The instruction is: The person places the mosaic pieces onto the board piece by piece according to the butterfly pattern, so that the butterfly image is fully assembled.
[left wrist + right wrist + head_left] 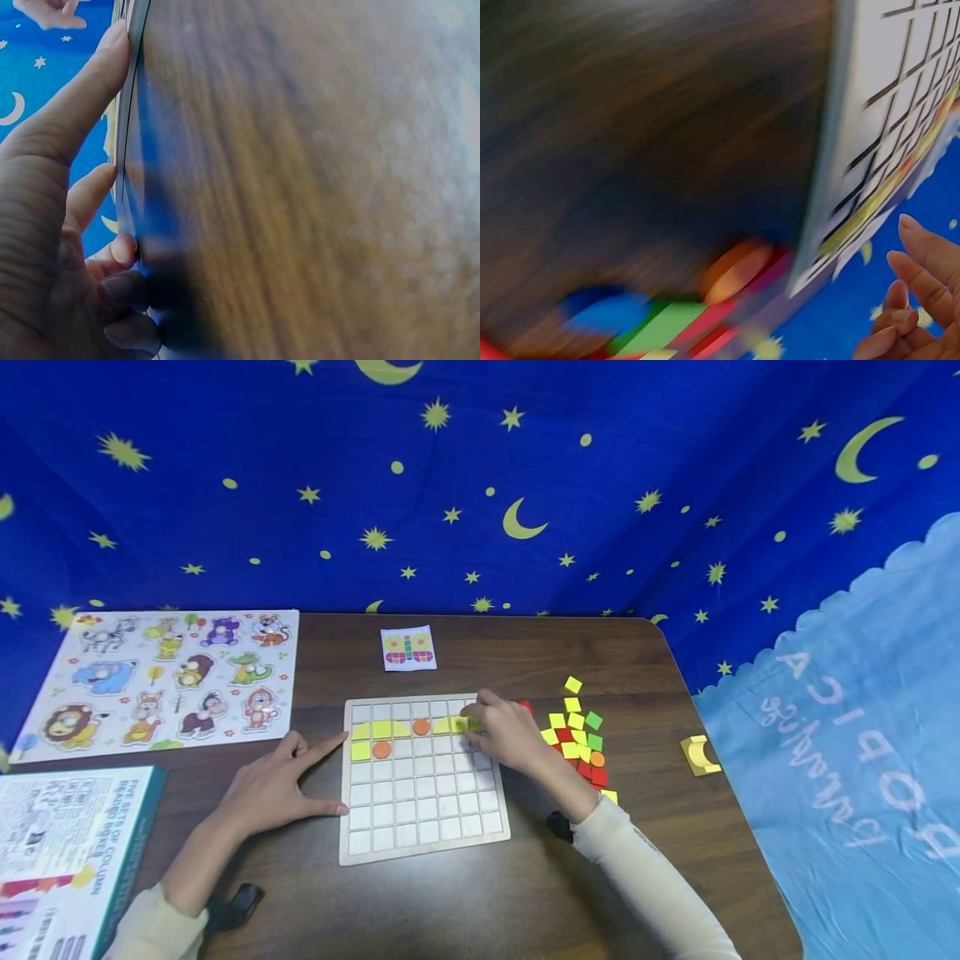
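Observation:
On the wooden grid board (425, 852), yellow pieces and orange discs (422, 727) lie in the upper rows. The left hand (262, 789) rests beside the board's left edge, forefinger and thumb spread and touching it; in the left wrist view this hand (45, 187) has its other fingers bent. Over the top right cells is the right hand (510, 731), its fingertips around a yellow piece (475, 724) in the second row. The right wrist view shows the right hand (922, 292) with loosely bent fingers and no piece visible in them; whether they touch the piece is unclear.
Right of the board lie loose yellow, red, green and orange pieces (576, 735). A butterfly picture card (408, 648) is behind the board. An animal puzzle sheet (161, 681) and a box (67, 860) are at left. One yellow block (701, 756) sits near the right table edge.

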`<state>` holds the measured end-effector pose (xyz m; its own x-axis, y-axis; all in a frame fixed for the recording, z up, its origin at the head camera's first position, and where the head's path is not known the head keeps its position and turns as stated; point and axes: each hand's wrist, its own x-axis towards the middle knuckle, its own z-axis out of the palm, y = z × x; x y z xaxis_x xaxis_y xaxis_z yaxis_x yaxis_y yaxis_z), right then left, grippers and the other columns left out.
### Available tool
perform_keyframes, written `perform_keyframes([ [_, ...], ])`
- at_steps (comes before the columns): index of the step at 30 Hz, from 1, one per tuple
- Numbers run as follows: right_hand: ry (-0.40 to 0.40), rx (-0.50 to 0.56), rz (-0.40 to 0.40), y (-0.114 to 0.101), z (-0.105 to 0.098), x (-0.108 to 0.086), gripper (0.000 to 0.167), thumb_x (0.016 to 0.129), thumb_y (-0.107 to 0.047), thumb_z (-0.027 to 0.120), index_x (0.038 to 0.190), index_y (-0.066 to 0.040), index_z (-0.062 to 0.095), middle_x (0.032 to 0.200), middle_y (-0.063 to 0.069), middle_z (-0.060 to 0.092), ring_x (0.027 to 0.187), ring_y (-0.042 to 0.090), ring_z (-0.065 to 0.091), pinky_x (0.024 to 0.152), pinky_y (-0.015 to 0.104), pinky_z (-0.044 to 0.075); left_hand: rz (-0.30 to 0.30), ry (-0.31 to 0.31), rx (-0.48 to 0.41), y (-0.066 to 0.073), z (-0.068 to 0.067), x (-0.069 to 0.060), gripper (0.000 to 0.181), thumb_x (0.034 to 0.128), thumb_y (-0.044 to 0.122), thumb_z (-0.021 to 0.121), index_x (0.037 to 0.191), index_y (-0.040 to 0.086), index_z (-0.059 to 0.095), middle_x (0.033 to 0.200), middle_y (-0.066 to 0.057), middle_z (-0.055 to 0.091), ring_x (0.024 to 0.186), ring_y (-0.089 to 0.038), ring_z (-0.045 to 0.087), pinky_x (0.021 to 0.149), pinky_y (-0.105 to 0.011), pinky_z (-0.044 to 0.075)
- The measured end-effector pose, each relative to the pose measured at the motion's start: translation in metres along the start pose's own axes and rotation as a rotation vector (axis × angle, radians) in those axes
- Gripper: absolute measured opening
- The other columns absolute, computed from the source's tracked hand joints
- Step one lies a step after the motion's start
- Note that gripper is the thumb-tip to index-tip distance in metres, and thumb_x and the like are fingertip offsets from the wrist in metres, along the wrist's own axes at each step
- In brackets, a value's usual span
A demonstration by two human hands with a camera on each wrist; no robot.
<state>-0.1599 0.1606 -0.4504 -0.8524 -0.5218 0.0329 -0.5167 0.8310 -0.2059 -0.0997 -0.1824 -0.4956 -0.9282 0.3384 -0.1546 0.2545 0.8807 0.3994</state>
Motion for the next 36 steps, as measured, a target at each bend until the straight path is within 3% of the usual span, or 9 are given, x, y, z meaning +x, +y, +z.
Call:
perform_keyframes([
  [6, 0.065, -0.017, 0.035, 0.036, -0.006, -0.021, 0.027, 0.084, -0.018, 0.08, 0.109, -0.008, 0.076, 0.088, 0.005, 0.058, 0.056, 0.009, 0.045, 0.046, 0.023, 0.035, -0.007, 0.001, 0.006, 0.001, -0.001, 0.0, 0.107, 0.0648, 0.085, 0.065, 0.154, 0.033, 0.037, 0.099, -0.004, 0.036, 0.061, -0.015, 0.033, 0.049, -0.03, 0.027],
  [17, 0.079, -0.038, 0.104, 0.082, -0.012, -0.056, 0.026, 0.08, -0.015, 0.083, 0.104, -0.005, 0.076, 0.086, 0.007, 0.059, 0.057, 0.01, 0.047, 0.05, 0.025, 0.04, -0.012, 0.0, 0.011, 0.0, 0.0, 0.0, 0.107, 0.0649, 0.085, 0.065, 0.154, 0.033, 0.037, 0.098, -0.003, 0.035, 0.062, -0.014, 0.033, 0.049, -0.029, 0.026],
  [25, 0.042, -0.053, 0.15, 0.101, -0.008, -0.072, 0.022, 0.082, -0.013, 0.08, 0.103, -0.005, 0.077, 0.087, 0.006, 0.058, 0.059, 0.011, 0.046, 0.052, 0.026, 0.038, -0.005, 0.005, 0.003, 0.001, 0.0, 0.001, 0.106, 0.0647, 0.086, 0.065, 0.153, 0.034, 0.038, 0.098, -0.003, 0.036, 0.062, -0.014, 0.032, 0.049, -0.03, 0.026],
  [36, 0.025, -0.06, 0.117, 0.107, -0.007, -0.079, 0.023, 0.08, -0.02, 0.084, 0.099, -0.008, 0.079, 0.086, 0.005, 0.059, 0.06, 0.01, 0.047, 0.05, 0.023, 0.038, -0.009, -0.008, -0.007, 0.003, -0.003, 0.0, 0.107, 0.0651, 0.084, 0.066, 0.154, 0.033, 0.036, 0.099, -0.004, 0.036, 0.061, -0.014, 0.033, 0.049, -0.03, 0.026],
])
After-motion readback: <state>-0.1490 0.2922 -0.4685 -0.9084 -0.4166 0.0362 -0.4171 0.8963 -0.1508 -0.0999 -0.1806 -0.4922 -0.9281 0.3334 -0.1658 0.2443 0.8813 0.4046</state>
